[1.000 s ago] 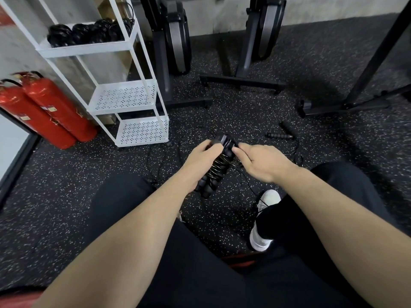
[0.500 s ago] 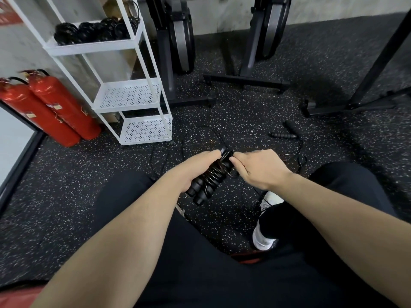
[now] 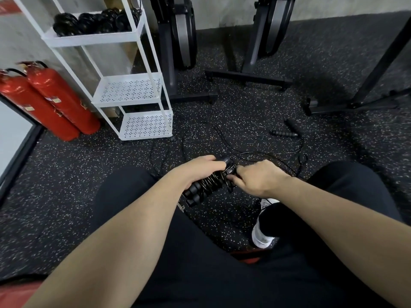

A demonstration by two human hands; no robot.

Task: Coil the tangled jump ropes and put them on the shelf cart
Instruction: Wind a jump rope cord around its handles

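Left hand: fingers curled round the paired handles of a jump rope, gripping the upper end.
Right hand: fingers curled, pinching the cord at the wound section of the handles.
Loose cord: trails from the handles onto the floor.
Second jump rope: on the floor, beyond the right hand, apart from it.
Shelf cart: white, three tiers; top tier holds coiled ropes; the two tiers below show bare perforated metal.
Fire extinguishers: two, red, left of the cart.

Speckled black rubber floor, loose jump rope lying on it, white shelf cart, two red fire extinguishers, black machine bases
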